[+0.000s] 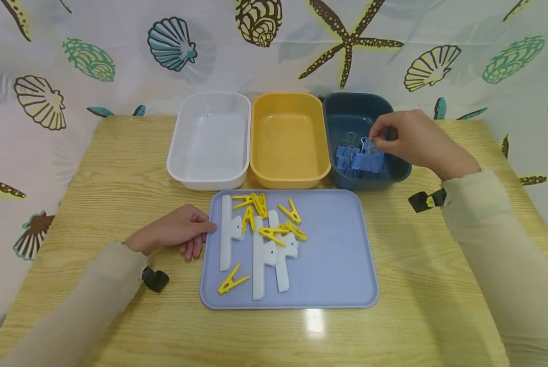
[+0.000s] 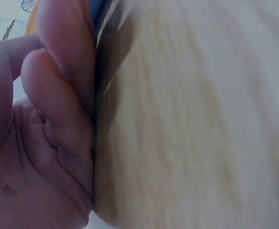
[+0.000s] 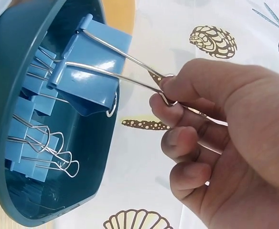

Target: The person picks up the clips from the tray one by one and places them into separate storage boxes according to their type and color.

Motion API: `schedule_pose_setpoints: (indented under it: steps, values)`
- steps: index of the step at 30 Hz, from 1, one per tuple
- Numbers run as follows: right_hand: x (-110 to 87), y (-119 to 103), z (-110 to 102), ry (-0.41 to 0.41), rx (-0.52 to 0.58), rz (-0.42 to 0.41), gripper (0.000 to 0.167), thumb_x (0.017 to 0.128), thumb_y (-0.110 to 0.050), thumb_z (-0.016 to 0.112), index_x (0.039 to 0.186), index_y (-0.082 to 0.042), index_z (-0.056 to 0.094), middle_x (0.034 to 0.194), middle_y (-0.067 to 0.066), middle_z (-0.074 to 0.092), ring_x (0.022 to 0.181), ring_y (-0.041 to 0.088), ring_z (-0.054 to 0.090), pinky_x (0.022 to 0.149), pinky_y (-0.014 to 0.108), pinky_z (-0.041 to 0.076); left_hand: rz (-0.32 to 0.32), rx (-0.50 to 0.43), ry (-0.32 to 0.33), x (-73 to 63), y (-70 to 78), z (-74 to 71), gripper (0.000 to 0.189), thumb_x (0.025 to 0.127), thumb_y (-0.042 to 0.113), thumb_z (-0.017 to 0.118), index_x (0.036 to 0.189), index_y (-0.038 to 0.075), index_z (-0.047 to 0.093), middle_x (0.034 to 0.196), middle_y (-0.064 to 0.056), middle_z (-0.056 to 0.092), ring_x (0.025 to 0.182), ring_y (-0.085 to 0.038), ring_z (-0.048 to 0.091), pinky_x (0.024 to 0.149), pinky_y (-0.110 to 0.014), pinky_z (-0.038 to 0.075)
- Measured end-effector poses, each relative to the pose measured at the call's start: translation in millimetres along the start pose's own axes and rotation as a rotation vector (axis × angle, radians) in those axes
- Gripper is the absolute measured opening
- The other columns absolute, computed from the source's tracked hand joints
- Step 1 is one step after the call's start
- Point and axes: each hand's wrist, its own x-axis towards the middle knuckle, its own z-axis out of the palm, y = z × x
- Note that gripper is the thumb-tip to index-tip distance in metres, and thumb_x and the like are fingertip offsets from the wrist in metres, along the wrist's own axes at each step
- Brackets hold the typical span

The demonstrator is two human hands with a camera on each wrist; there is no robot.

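Note:
My right hand (image 1: 409, 135) pinches the wire handle of a blue binder clip (image 3: 94, 62) between thumb and forefinger. This clip hangs over the dark teal bin (image 3: 89, 167), where several other blue binder clips (image 3: 27, 138) lie. My left hand (image 1: 179, 229) rests on the table at the left edge of the lavender tray (image 1: 329, 255). Its thumb touches the tray's rim, and the other fingers bend loosely against the wood. Long white bag clips (image 1: 226, 234) and several yellow clothespins (image 1: 231, 280) lie on the tray's left half, some overlapping.
A white bin (image 1: 207, 181) and a yellow bin (image 1: 289, 181) stand in a row left of the teal one, behind the tray. All sit on a wooden table (image 1: 131, 153). A shell-patterned cloth (image 1: 228, 66) hangs behind and at the sides.

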Motion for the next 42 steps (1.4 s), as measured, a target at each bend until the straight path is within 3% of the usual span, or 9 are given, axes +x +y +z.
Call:
schedule_pose_setpoints:
  steps: [16,27,35,42]
  values:
    - [13.2,7,-9,-0.011,-0.046,-0.032,0.009,0.089,-0.008,0.063,0.095,-0.007,0.07,0.083,0.009,0.067,0.064,0.019,0.051,0.06,0.032,0.04,0.002,0.002,-0.002,1.2,-2.9,-0.6,0.039,0.099,0.026,0.05,0.074,-0.002,0.061,0.056,-0.006,0.065,0.043,-0.014,0.06,0.042,-0.024,0.047]
    - [33.9,14,-12,-0.057,-0.039,0.039,0.012,0.091,-0.011,0.06,0.098,-0.007,0.068,0.088,0.01,0.067,0.068,0.021,0.051,0.064,0.034,0.04,0.011,0.0,-0.001,0.7,-2.6,-0.9,0.039,0.099,0.025,0.051,0.074,-0.002,0.06,0.056,-0.006,0.065,0.042,-0.014,0.06,0.042,-0.024,0.047]
    - [54.7,22,-17,-0.081,-0.049,0.078,0.018,0.094,-0.016,0.058,0.104,-0.005,0.066,0.095,0.014,0.065,0.075,0.024,0.051,0.068,0.038,0.04,0.004,-0.007,0.002,2.0,-4.7,-0.8,0.039,0.1,0.026,0.05,0.073,-0.001,0.06,0.056,-0.006,0.065,0.042,-0.014,0.06,0.041,-0.023,0.047]
    - [70.6,24,-19,-0.09,-0.076,0.098,0.018,0.095,-0.015,0.055,0.104,-0.002,0.064,0.106,0.021,0.064,0.091,0.033,0.056,0.082,0.051,0.045,-0.013,0.013,0.011,2.7,-5.3,-0.4,0.037,0.1,0.026,0.049,0.074,0.0,0.06,0.057,-0.007,0.066,0.043,-0.014,0.06,0.042,-0.024,0.047]
